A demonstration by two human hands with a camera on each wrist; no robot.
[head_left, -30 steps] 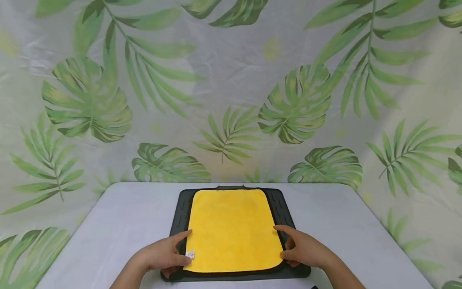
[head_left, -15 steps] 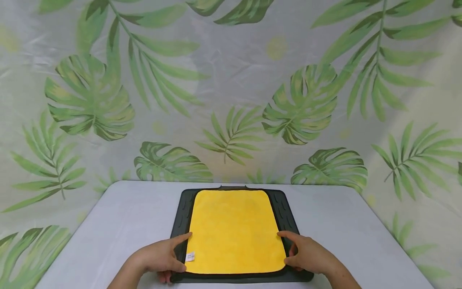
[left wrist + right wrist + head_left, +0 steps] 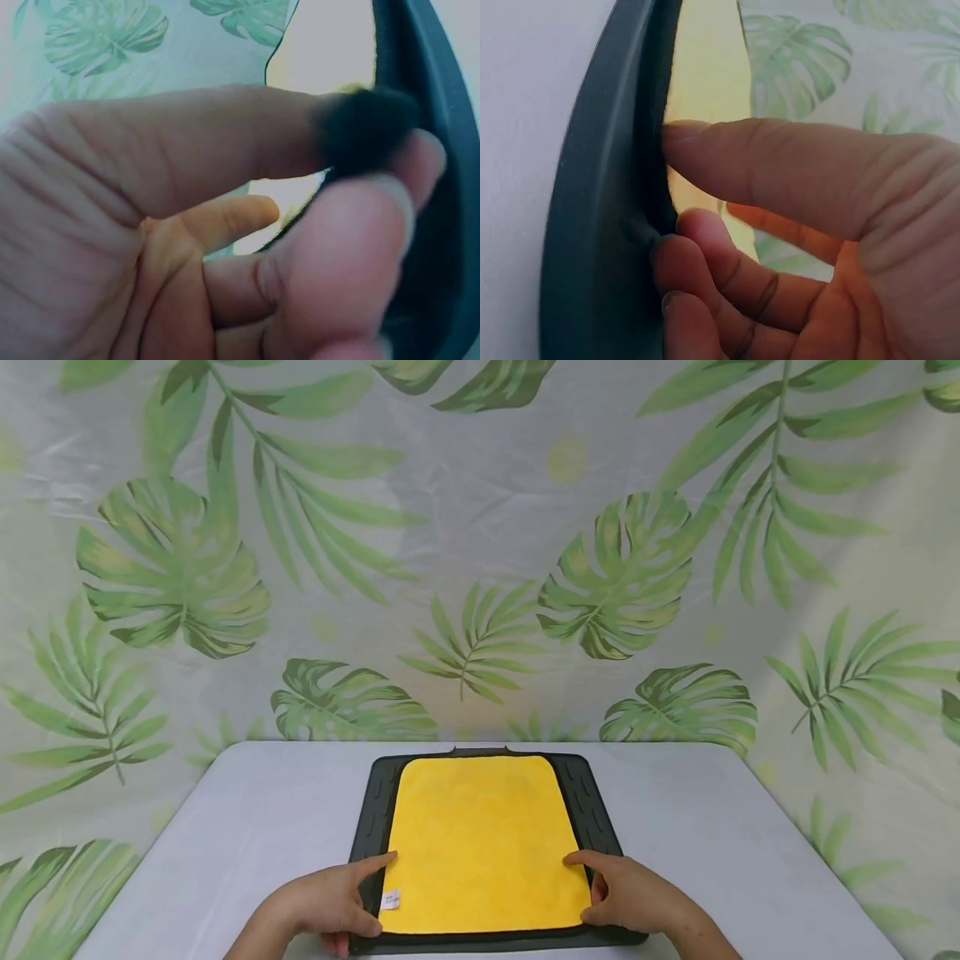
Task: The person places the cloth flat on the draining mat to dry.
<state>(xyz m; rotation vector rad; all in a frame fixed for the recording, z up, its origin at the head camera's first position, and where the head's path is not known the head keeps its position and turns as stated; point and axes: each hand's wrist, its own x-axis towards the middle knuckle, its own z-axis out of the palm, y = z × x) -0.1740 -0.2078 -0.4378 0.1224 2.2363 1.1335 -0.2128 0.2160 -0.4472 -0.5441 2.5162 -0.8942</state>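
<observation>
A yellow cloth [image 3: 483, 843] with a dark border lies flat over a black tray [image 3: 369, 802] in the head view. Its small white tag [image 3: 391, 900] shows near the front left corner. My left hand [image 3: 322, 897] pinches that corner, with the index finger stretched along the left edge. In the left wrist view, a blurred dark bit of cloth edge [image 3: 367, 127] sits between thumb and fingertips. My right hand [image 3: 637, 893] holds the cloth near its front right corner. Its thumb [image 3: 727, 146] lies on the edge while the other fingers curl below, beside the tray wall.
The tray rests on a white table [image 3: 247, 827] and shows on both sides of the cloth. A short raised part [image 3: 480, 751] stands at the tray's far edge. Behind the table hangs a leaf-patterned curtain [image 3: 480, 543].
My left thumb has slid from beside the tag to the front left corner. Both index fingers have shifted a little toward the front along the cloth's sides. The cloth stays over the tray.
</observation>
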